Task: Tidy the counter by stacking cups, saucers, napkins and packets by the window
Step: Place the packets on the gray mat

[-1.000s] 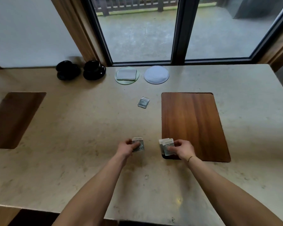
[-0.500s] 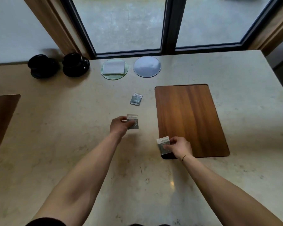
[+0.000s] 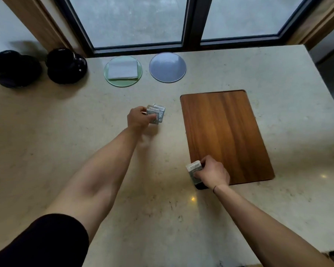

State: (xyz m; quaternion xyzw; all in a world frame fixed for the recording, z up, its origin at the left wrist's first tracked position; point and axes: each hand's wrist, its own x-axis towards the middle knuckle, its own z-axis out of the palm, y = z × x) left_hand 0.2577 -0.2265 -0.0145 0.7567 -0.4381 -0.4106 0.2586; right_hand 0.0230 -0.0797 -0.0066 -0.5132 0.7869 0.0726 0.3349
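Note:
My left hand (image 3: 138,120) grips a small silver packet (image 3: 152,116) and holds it over a second silver packet (image 3: 161,110) that lies on the counter. My right hand (image 3: 212,173) grips a white-topped packet (image 3: 194,169) at the near left corner of the wooden board (image 3: 226,135). By the window stand two black cup-and-saucer stacks (image 3: 66,65) (image 3: 14,68), a green glass saucer (image 3: 123,81) with a folded white napkin (image 3: 122,69) on it, and a bluish glass saucer (image 3: 167,67).
The pale stone counter (image 3: 66,143) runs to a right edge near the window corner. The window frame (image 3: 191,22) borders the far side. The wooden board is inset to the right of centre.
My left hand has carried its packet forward to the packet lying mid-counter. My right hand has stayed at the board's corner. The view has tilted closer and down.

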